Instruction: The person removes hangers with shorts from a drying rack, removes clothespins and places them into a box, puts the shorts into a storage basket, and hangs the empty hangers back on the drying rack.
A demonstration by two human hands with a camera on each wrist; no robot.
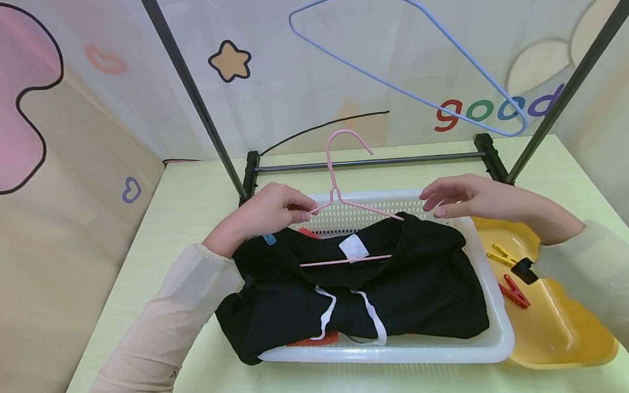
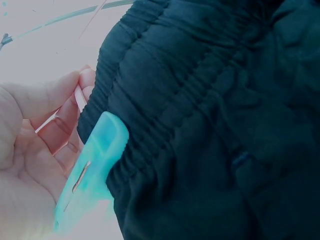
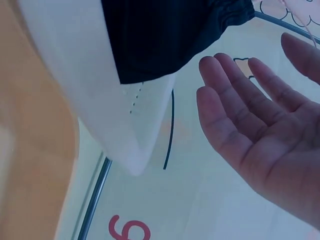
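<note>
A pair of black drawstring pants, with a gathered waistband and white cords, lies across a white basket. A pink wire hanger is inside the waistband, its hook standing above. My left hand pinches the hanger's left arm between thumb and fingers. Close by, a teal clothespin clips the waistband's left side, seen in the left wrist view. Above the right side of the waistband hovers my right hand, its fingers loosely extended. In the right wrist view that palm holds nothing and is apart from the cloth.
Right of the basket is a yellow tray with a red clothespin, a yellow clothespin and a black item. A blue hanger hangs overhead. Dark rack poles rise at both sides behind the basket.
</note>
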